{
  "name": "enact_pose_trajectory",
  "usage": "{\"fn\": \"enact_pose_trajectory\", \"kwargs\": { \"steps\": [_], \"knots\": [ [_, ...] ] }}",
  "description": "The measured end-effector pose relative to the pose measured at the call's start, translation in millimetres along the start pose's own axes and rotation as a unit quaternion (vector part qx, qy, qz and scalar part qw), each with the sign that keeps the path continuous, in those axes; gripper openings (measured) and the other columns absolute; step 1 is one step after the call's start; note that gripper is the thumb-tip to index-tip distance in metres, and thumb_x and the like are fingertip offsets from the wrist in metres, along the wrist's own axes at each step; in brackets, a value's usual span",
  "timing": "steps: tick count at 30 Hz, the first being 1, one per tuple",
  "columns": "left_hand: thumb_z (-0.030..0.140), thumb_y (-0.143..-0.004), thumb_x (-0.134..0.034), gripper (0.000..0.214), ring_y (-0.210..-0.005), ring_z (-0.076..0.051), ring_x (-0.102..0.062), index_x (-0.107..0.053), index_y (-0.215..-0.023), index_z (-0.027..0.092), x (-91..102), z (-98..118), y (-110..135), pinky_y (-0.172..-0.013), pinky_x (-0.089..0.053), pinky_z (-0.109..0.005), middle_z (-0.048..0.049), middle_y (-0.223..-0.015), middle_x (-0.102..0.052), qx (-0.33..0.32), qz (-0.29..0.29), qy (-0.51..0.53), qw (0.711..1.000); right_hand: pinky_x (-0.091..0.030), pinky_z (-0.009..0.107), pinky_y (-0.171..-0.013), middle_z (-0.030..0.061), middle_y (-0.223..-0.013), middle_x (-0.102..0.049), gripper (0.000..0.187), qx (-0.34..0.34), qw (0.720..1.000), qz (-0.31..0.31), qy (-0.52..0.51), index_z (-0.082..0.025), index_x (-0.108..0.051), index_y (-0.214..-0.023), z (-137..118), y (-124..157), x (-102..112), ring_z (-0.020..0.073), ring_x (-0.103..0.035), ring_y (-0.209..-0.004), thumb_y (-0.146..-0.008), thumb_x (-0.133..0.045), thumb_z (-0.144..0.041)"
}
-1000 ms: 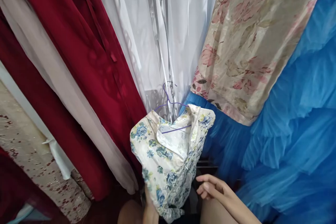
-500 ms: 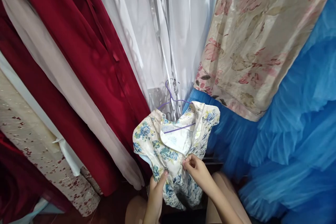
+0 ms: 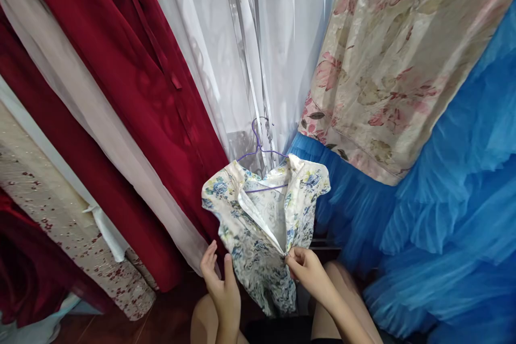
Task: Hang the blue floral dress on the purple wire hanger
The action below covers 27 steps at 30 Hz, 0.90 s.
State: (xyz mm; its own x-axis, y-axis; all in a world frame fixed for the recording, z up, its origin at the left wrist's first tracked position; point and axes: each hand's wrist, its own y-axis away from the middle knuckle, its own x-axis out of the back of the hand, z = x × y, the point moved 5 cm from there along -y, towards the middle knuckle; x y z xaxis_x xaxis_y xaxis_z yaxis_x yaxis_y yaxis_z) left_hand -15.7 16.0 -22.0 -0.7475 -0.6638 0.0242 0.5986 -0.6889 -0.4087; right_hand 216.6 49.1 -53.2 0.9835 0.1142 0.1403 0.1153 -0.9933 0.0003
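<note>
A small white dress with blue flowers (image 3: pixel 258 231) hangs on a purple wire hanger (image 3: pixel 260 153), low among bigger garments. My right hand (image 3: pixel 308 271) pinches the dress at the bottom of its open front placket. My left hand (image 3: pixel 220 285) is at the dress's lower left edge, fingers curled against the fabric and thumb raised. The neck of the dress lies open, showing its white lining.
Hanging garments crowd all round: dark red dresses (image 3: pixel 133 91) and a pale beige one (image 3: pixel 92 123) at left, sheer white fabric (image 3: pixel 250 48) behind, a cream rose-print skirt (image 3: pixel 387 70) and blue tulle (image 3: pixel 443 215) at right. My knees (image 3: pixel 334 301) and the dark wood floor show below.
The small dress has been turned and straightened so its front faces me. My right hand came up from my lap and pinched the placket; my left hand shifted to the dress's left edge.
</note>
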Motion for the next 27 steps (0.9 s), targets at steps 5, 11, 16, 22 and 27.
{"fn": "enact_pose_trajectory", "kwargs": {
  "steps": [5, 11, 16, 22, 27],
  "knots": [
    [0.024, -0.086, -0.060, 0.023, -0.110, -0.028, -0.061, -0.065, -0.108, 0.022, -64.2, 3, 38, -0.098, -0.046, -0.041, -0.0096, -0.111, -0.068, -0.005, -0.312, -0.082, 0.946, -0.036, 0.023, -0.049, 0.0005, -0.050, -0.064, 0.017, -0.018, 0.999, -0.004, 0.028, -0.019, -0.055, -0.062, -8, 1, 2, 0.0132, -0.052, -0.046, -0.079, -0.051, -0.020],
    [0.009, -0.077, -0.053, 0.021, -0.093, -0.028, -0.063, -0.064, -0.091, 0.020, -97.1, 2, 53, -0.082, -0.047, -0.037, -0.0098, -0.093, -0.067, -0.033, -0.364, -0.126, 0.922, -0.028, 0.022, -0.040, 0.0002, -0.047, -0.065, 0.009, -0.055, 0.997, 0.012, -0.054, -0.019, -0.057, -0.067, -10, 5, -10, 0.0109, -0.043, -0.035, -0.074, -0.057, -0.025],
    [0.016, -0.086, -0.052, 0.012, -0.088, -0.027, -0.061, -0.062, -0.088, 0.021, -88.2, 4, 55, -0.078, -0.044, -0.034, -0.0084, -0.086, -0.066, -0.054, -0.374, -0.149, 0.914, -0.022, 0.023, -0.041, -0.0018, -0.041, -0.057, 0.019, -0.018, 0.989, 0.052, -0.138, -0.018, -0.057, -0.057, -48, -20, -2, 0.0075, -0.032, -0.035, -0.074, -0.060, -0.028],
    [0.023, -0.087, -0.054, 0.011, -0.080, -0.026, -0.061, -0.058, -0.077, 0.023, -95.1, 5, 66, -0.072, -0.040, -0.032, -0.0050, -0.076, -0.065, -0.074, -0.391, -0.192, 0.897, -0.021, 0.023, -0.042, -0.0035, -0.039, -0.048, 0.028, 0.103, 0.974, 0.107, -0.173, -0.017, -0.054, -0.042, -156, -85, 25, 0.0065, -0.030, -0.039, -0.068, -0.064, -0.024],
    [0.021, -0.079, -0.062, 0.007, -0.076, -0.027, -0.062, -0.061, -0.072, 0.022, -114.2, -10, 63, -0.073, -0.043, -0.035, -0.0054, -0.073, -0.067, -0.065, -0.445, -0.232, 0.863, -0.021, 0.022, -0.041, -0.0040, -0.042, -0.051, 0.018, 0.150, 0.963, 0.116, -0.192, -0.015, -0.061, -0.053, -201, -104, 33, 0.0062, -0.034, -0.039, -0.068, -0.066, -0.025]
  ]
}}
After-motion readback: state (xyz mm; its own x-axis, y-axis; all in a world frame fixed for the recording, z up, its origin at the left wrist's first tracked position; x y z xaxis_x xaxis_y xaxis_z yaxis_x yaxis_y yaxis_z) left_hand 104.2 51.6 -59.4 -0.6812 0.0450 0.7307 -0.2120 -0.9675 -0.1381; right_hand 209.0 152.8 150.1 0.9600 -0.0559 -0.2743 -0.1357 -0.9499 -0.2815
